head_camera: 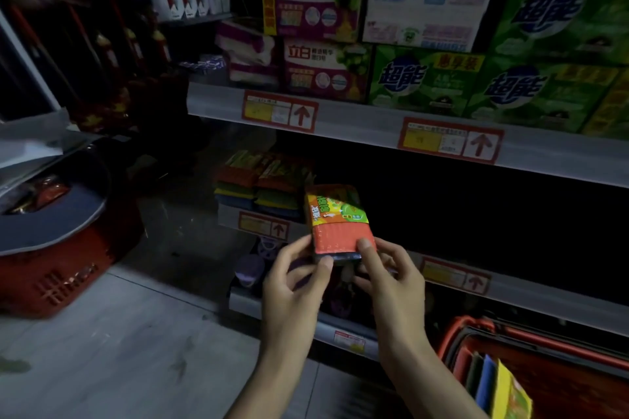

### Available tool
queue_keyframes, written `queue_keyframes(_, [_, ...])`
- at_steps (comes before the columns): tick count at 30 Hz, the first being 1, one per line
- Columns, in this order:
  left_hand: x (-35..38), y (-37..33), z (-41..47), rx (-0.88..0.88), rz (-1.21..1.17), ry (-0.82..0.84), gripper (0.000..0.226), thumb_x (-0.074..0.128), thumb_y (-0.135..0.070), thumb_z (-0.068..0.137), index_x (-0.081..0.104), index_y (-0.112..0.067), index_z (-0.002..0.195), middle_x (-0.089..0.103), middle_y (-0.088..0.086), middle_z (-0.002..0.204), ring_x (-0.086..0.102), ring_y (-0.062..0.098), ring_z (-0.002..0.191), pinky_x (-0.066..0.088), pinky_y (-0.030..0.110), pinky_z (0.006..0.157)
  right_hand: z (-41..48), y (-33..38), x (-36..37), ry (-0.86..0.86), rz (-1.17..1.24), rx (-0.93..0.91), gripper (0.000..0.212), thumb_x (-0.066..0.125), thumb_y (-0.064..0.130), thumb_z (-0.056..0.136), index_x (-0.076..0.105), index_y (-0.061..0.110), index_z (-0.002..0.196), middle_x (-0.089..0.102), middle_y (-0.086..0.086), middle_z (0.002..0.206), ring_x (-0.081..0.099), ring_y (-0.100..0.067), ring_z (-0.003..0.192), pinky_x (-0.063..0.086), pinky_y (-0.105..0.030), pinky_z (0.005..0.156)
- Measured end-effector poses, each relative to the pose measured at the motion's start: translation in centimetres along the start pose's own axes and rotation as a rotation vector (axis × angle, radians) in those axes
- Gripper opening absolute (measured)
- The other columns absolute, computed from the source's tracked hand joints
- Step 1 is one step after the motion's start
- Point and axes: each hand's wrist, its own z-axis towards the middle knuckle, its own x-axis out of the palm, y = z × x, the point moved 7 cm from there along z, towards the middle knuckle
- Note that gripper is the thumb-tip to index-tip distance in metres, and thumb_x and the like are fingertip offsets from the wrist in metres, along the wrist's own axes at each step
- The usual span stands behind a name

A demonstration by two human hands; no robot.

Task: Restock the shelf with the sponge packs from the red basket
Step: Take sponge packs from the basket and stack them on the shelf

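A sponge pack [337, 224] with an orange sponge face and a green and yellow label is held up in front of the dark middle shelf [476, 275]. My left hand [296, 286] pinches its lower left corner with the thumb on top. My right hand [388, 279] grips its lower right corner. Stacked sponge packs [262, 180] lie on the shelf's left end, just left of the held pack. The red basket [510, 347] stands at the lower right, with another sponge pack [500, 388] upright inside it.
The upper shelf [357, 122] carries boxes of soap and detergent, with red price tags on its edge. A second red basket [64, 275] sits on the floor at the left under a grey lid. Small items sit on the lowest shelf [258, 306] beneath my hands.
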Motion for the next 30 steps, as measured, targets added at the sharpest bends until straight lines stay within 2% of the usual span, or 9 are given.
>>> queue_keyframes(3, [-0.2, 0.3, 0.4, 0.004, -0.004, -0.025, 0.031, 0.07, -0.016, 0.096, 0.067, -0.03, 0.123, 0.079, -0.018, 0.096, 0.072, -0.004, 0.095, 0.052, 0.008, 0.071, 0.3, -0.2, -0.1, -0.042, -0.02, -0.027, 0.013, 0.079, 0.028, 0.089, 0.074, 0.024, 0.1, 0.077, 0.008, 0.093, 0.075, -0.016, 0.089, 0.061, -0.025, 0.072])
queue_keyframes(6, [-0.1, 0.9, 1.0, -0.002, -0.01, -0.034, 0.034, 0.069, -0.014, 0.097, 0.067, -0.03, 0.126, 0.079, -0.012, 0.104, 0.072, 0.001, 0.103, 0.053, 0.011, 0.076, 0.6, -0.4, 0.0, -0.049, 0.011, -0.01, 0.012, 0.08, 0.02, 0.088, 0.074, 0.018, 0.098, 0.078, 0.003, 0.09, 0.076, -0.02, 0.088, 0.062, -0.024, 0.073])
queue_keyframes(10, [-0.2, 1.3, 2.1, 0.012, 0.004, -0.044, 0.035, 0.066, -0.009, 0.098, 0.067, -0.031, 0.125, 0.077, -0.016, 0.111, 0.071, 0.001, 0.107, 0.054, 0.013, 0.078, 0.9, -1.0, 0.0, -0.091, 0.086, 0.047, 0.014, 0.083, 0.016, 0.084, 0.078, 0.011, 0.096, 0.079, -0.004, 0.085, 0.077, -0.018, 0.083, 0.061, -0.022, 0.07])
queue_keyframes(13, [-0.1, 1.4, 2.8, 0.033, 0.003, -0.036, 0.035, 0.064, -0.006, 0.098, 0.067, -0.029, 0.124, 0.075, -0.015, 0.117, 0.069, 0.003, 0.112, 0.055, 0.021, 0.09, 1.3, -1.5, 0.1, -0.141, 0.141, 0.081, 0.012, 0.082, 0.013, 0.084, 0.08, 0.009, 0.096, 0.08, -0.005, 0.085, 0.077, -0.015, 0.081, 0.063, -0.03, 0.075])
queue_keyframes(18, [0.1, 2.1, 4.4, 0.018, -0.01, -0.049, 0.04, 0.061, -0.001, 0.098, 0.063, -0.03, 0.125, 0.071, -0.008, 0.128, 0.064, 0.004, 0.123, 0.053, 0.027, 0.103, 2.2, -2.2, 1.3, -0.206, 0.279, 0.125, 0.009, 0.078, 0.005, 0.087, 0.079, 0.005, 0.097, 0.081, -0.006, 0.086, 0.078, -0.015, 0.084, 0.062, -0.019, 0.072])
queue_keyframes(20, [0.3, 2.2, 5.1, 0.015, -0.023, -0.042, 0.042, 0.059, 0.003, 0.099, 0.062, -0.032, 0.123, 0.068, -0.009, 0.13, 0.061, 0.001, 0.126, 0.051, 0.025, 0.105, 2.8, -2.3, 1.8, -0.239, 0.274, 0.115, 0.006, 0.079, 0.005, 0.087, 0.08, 0.007, 0.093, 0.081, -0.005, 0.083, 0.078, -0.016, 0.082, 0.061, -0.019, 0.071])
queue_keyframes(25, [0.5, 2.2, 6.7, 0.024, 0.018, -0.028, 0.046, 0.055, 0.003, 0.1, 0.058, -0.036, 0.125, 0.061, -0.021, 0.127, 0.056, -0.004, 0.125, 0.051, 0.014, 0.098, 4.5, -2.8, 2.8, -0.317, 0.234, 0.073, 0.001, 0.081, 0.005, 0.086, 0.08, 0.005, 0.087, 0.079, -0.007, 0.078, 0.078, -0.016, 0.078, 0.062, -0.023, 0.073])
queue_keyframes(27, [0.3, 2.2, 7.2, 0.025, 0.061, -0.032, 0.046, 0.056, 0.0, 0.101, 0.057, -0.04, 0.124, 0.061, -0.018, 0.129, 0.057, -0.007, 0.12, 0.052, 0.01, 0.09, 4.9, -2.9, 3.0, -0.346, 0.192, 0.063, 0.006, 0.081, 0.006, 0.086, 0.079, 0.007, 0.08, 0.078, -0.007, 0.072, 0.077, -0.02, 0.074, 0.06, -0.023, 0.065])
queue_keyframes(30, [0.0, 2.1, 7.9, 0.058, 0.16, -0.039, 0.042, 0.057, -0.004, 0.102, 0.058, -0.039, 0.124, 0.053, -0.011, 0.136, 0.061, -0.014, 0.103, 0.053, 0.01, 0.082, 5.5, -3.3, 3.1, -0.381, 0.103, 0.048, 0.011, 0.079, 0.008, 0.086, 0.078, 0.011, 0.076, 0.076, -0.002, 0.064, 0.076, -0.017, 0.063, 0.061, -0.034, 0.06])
